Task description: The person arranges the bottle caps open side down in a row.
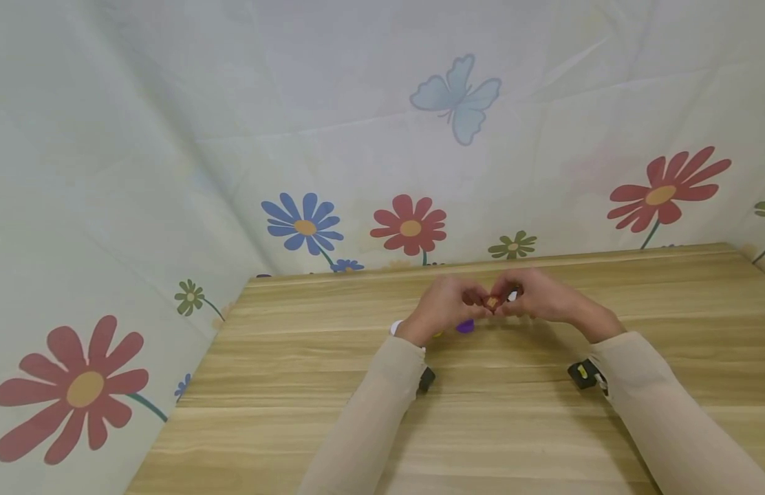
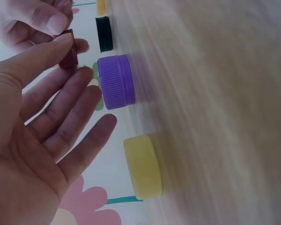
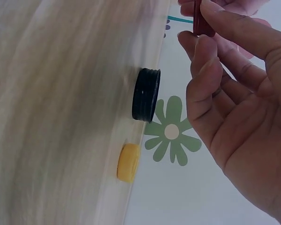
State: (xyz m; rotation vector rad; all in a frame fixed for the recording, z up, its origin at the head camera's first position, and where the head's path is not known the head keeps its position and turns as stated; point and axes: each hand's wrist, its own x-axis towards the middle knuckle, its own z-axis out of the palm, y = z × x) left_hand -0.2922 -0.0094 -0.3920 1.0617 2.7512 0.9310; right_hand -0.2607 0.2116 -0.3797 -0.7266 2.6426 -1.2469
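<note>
Both hands meet above the wooden table, holding one small dark red piece with a gold-coloured mark on its face. My left hand pinches it between thumb and index finger, while the other fingers stretch out loosely. From the opposite side my right hand grips the same piece, its remaining fingers bent beneath. Seen edge-on in the right wrist view, the red piece is partly covered by fingertips. Below the left hand sits a purple ridged bottle cap, with a pale yellow cap beside it.
A black cap and an orange-yellow cap stand on the table under the right hand. Something white shows behind the left wrist. A flower-printed cloth hangs along the table's back edge.
</note>
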